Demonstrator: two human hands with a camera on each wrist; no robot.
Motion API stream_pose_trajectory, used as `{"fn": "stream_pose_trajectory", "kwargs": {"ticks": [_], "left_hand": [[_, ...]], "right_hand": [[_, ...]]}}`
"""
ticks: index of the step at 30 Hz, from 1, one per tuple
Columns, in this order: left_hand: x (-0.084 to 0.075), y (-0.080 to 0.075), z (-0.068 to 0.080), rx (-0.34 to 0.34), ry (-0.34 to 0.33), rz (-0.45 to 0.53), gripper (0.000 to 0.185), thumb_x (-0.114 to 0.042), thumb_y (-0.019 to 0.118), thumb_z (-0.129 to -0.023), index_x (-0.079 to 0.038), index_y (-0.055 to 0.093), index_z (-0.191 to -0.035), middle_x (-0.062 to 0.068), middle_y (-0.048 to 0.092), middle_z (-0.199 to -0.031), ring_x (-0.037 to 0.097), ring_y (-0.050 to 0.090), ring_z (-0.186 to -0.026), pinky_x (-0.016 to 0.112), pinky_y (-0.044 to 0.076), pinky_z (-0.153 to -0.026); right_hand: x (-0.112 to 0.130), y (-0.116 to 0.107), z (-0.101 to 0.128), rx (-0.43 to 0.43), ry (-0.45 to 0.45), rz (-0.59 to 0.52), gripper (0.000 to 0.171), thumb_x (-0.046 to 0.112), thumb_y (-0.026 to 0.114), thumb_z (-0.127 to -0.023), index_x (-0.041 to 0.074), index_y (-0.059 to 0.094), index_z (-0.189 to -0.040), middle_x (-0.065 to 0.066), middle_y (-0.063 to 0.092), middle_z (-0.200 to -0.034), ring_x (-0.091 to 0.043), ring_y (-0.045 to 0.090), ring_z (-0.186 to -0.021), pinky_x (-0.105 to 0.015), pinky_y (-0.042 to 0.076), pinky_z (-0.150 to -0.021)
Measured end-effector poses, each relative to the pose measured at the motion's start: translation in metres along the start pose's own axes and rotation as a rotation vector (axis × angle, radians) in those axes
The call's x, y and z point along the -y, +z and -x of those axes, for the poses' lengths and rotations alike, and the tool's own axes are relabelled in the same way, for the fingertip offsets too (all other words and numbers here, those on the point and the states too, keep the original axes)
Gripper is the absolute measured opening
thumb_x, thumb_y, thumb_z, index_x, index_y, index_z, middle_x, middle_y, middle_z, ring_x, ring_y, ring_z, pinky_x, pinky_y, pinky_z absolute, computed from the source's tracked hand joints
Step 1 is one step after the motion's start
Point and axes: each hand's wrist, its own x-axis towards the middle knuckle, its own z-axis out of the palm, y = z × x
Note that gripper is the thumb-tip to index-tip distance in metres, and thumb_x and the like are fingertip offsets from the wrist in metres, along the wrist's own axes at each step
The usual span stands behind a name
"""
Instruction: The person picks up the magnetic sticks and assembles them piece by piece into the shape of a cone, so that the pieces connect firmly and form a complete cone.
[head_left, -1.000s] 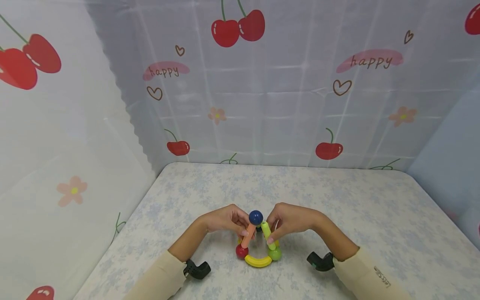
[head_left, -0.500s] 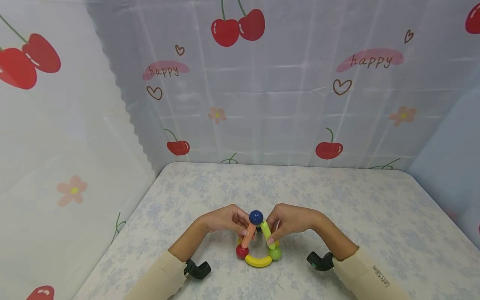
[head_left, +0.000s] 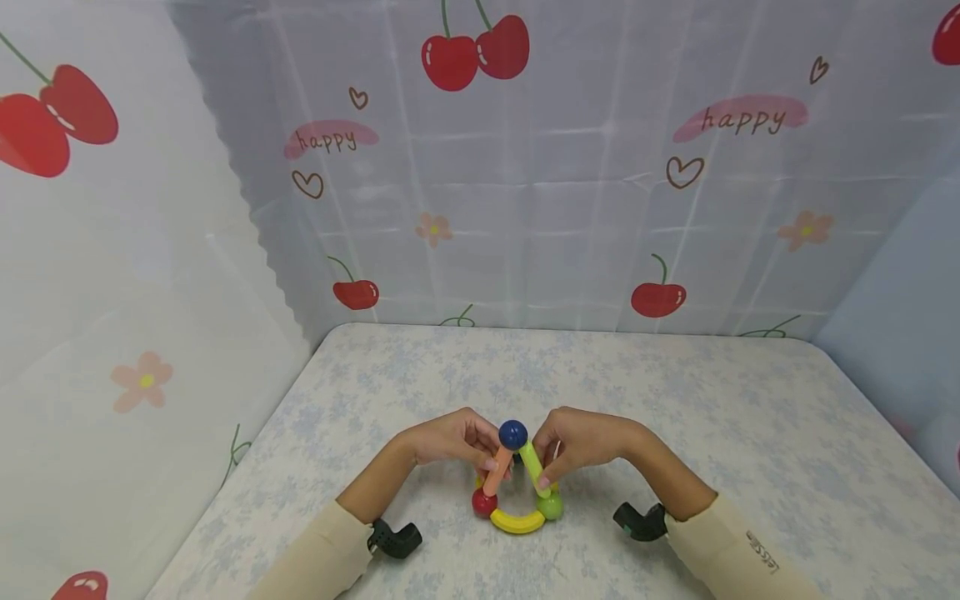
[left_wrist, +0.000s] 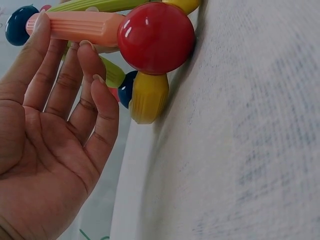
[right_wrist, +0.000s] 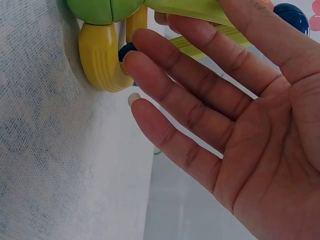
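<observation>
A small frame of coloured balls and rods stands on the table. Its blue ball (head_left: 513, 435) sits on top, above a red ball (head_left: 484, 502) and a green ball (head_left: 551, 506). A curved yellow rod (head_left: 517, 522) joins those two along the front. My left hand (head_left: 456, 439) pinches the orange rod (left_wrist: 80, 27) between the blue and red balls. With thumb and fingers, my right hand (head_left: 585, 437) pinches the light green rod (head_left: 535, 468), which leans from the green ball up to the blue one. Another dark blue ball (left_wrist: 127, 89) shows at the back, partly hidden.
The frame rests on a pale, blue-flowered tabletop (head_left: 637, 383). Behind it hangs a cherry-print curtain (head_left: 540, 167), with another at the left (head_left: 135, 275). Black wrist devices (head_left: 396, 540) sit at both sleeve cuffs.
The light green rod's upper end has shifted slightly left, closer against the blue ball. My right thumb has moved slightly with it. The left hand looks unchanged.
</observation>
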Motion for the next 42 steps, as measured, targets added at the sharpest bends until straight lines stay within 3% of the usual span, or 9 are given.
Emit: {"fn": "stream_pose_trajectory", "kwargs": {"ticks": [14,22,33,38,42], "left_hand": [[0.001,-0.001,-0.001,0.011,-0.023,0.011,0.031,-0.004,0.068,-0.097,0.017,0.062,-0.119,0.005,0.076,-0.106,0.017,0.070,-0.096,0.030,0.058,-0.077],[0.000,0.001,-0.006,0.011,-0.033,-0.032,0.030,-0.009,0.069,-0.097,0.014,0.064,-0.116,0.002,0.076,-0.103,0.013,0.069,-0.087,0.029,0.056,-0.074],[0.000,0.001,-0.008,-0.010,-0.049,-0.031,0.028,-0.005,0.068,-0.097,0.014,0.065,-0.117,0.003,0.075,-0.101,0.014,0.068,-0.082,0.030,0.057,-0.074],[-0.003,-0.009,0.001,-0.067,-0.055,-0.129,0.028,-0.011,0.069,-0.098,0.004,0.069,-0.121,0.006,0.075,-0.106,0.016,0.068,-0.083,0.036,0.058,-0.075],[-0.013,-0.022,0.016,-0.174,-0.050,-0.250,0.026,-0.018,0.064,-0.102,-0.003,0.071,-0.122,0.011,0.074,-0.106,0.021,0.067,-0.078,0.049,0.058,-0.078]], "right_hand": [[-0.002,-0.001,0.000,-0.012,-0.026,0.029,0.008,0.025,0.084,-0.085,0.018,0.080,-0.086,0.008,0.073,-0.079,-0.009,0.069,-0.078,-0.028,0.058,-0.073],[-0.003,-0.001,0.003,-0.017,-0.033,0.012,0.011,0.025,0.083,-0.086,0.015,0.079,-0.086,0.006,0.072,-0.078,-0.009,0.068,-0.077,-0.030,0.058,-0.075],[-0.004,-0.002,0.006,-0.021,-0.025,0.007,0.008,0.024,0.083,-0.087,0.019,0.077,-0.087,0.006,0.072,-0.081,-0.010,0.068,-0.080,-0.033,0.058,-0.077],[-0.001,-0.006,0.009,-0.011,-0.027,0.015,0.009,0.023,0.082,-0.088,0.018,0.076,-0.094,0.006,0.073,-0.089,-0.010,0.068,-0.087,-0.033,0.058,-0.081],[0.004,-0.018,0.020,-0.059,-0.006,0.032,0.016,0.024,0.078,-0.092,0.016,0.077,-0.106,0.005,0.074,-0.096,-0.012,0.068,-0.092,-0.031,0.057,-0.084]]}}
